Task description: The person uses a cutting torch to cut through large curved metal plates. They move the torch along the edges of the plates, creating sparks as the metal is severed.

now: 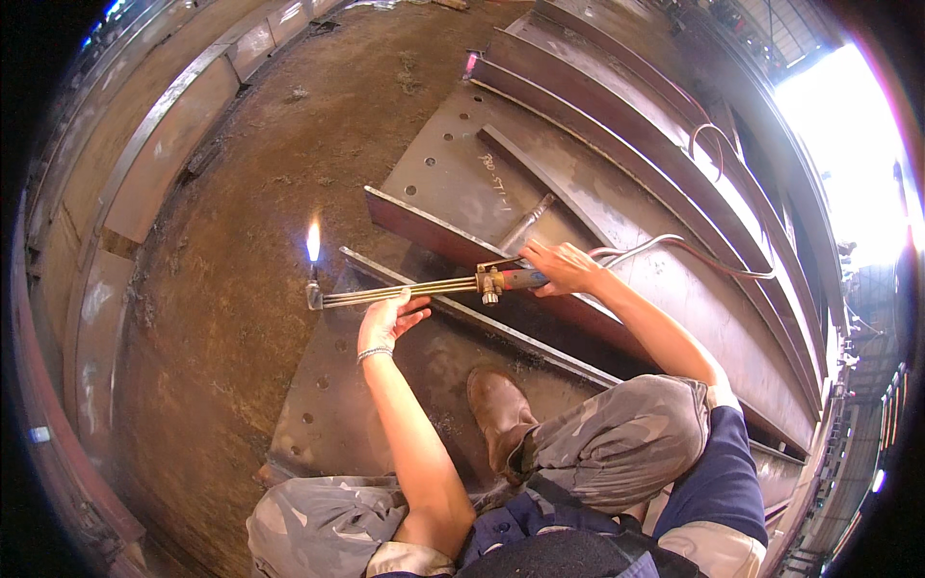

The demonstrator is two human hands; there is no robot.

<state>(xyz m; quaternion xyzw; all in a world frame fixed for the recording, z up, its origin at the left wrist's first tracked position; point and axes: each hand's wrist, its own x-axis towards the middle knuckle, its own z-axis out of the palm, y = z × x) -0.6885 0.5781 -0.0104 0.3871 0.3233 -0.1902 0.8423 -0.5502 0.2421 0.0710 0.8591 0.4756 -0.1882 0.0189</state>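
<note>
A cutting torch (448, 288) lies level across my front, its bent head at the left with the nozzle upward. From the nozzle rises a lit flame (313, 241), white-yellow above and blue at its base. My right hand (562, 268) is closed around the torch's handle, behind the brass valve body. My left hand (383, 323) holds the thin brass tubes from below, nearer the head, with its fingers curled loosely. Below the torch runs the edge of an upright steel plate (520, 332), part of a steel beam.
Steel beams with upright flanges (617, 130) lie to the right; a long brown flange (434, 226) stands just beyond the torch. Hoses (718, 265) trail from the handle over them. My brown boot (501, 409) rests on the lower steel. Stained brown floor (222, 337) stretches left, toward curved-looking steel members (159, 173).
</note>
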